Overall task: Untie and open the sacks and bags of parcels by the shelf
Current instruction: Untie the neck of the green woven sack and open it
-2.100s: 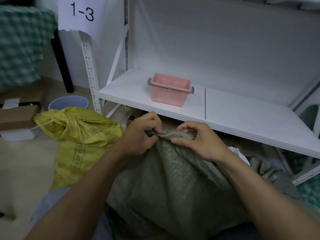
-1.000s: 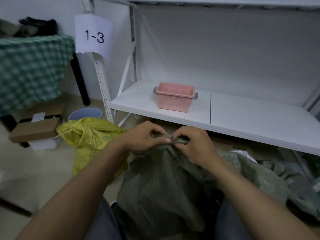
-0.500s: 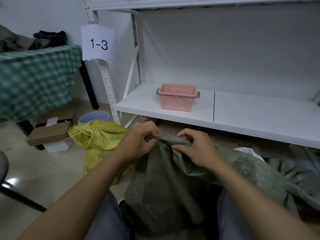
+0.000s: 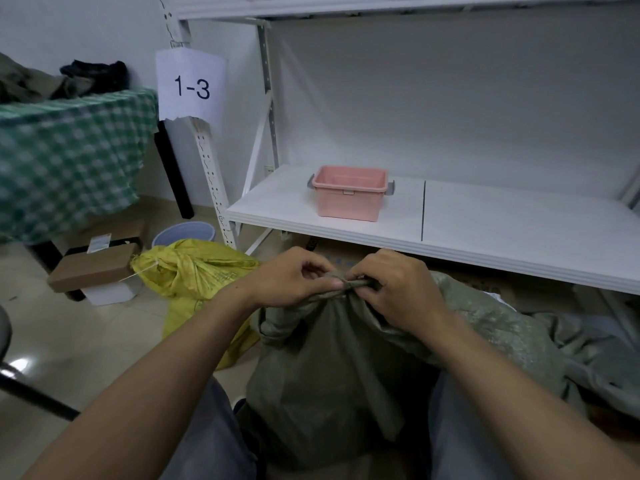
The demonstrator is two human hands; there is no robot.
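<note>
**Grey-green sack: neck in both hands, not open yet**

Nearest me, the grey-green sack stands on the floor between my knees. Its body is slack and the woven cloth gathers upward into a twisted neck.

Both hands are on that neck, close together.
- Left hand: grip clamped, thumb and forefinger pinching the twist from the left.
- Right hand: grip clamped, fingers curled over the bunched cloth from the right.

I cannot tell whether a cord or a knot in the cloth itself closes the neck, because the fingers cover the spot.

My judgement on doing this step well:
- Use the right hand as the anchor, low on the twist.
- Let the left fingertips find the free end, then pick or unwind it rather than haul.
- Pulling the hands straight apart would likely cinch it tighter.
- Keep the knees braced against the sack so it doesn't slump toward the shelf while the fingers work.
- Once it gives, spread the mouth with both hands.

Further out on the left, the yellow sack lies on the floor just beside the green one. Its neck is bound with pale string. It looks unopened, so I take it as a later job. More grey-green cloth lies slumped to the right, under the shelf.

Farthest away, a pink bin sits on the shelf board. A paper label reading "1-3" hangs on the upright.
</note>
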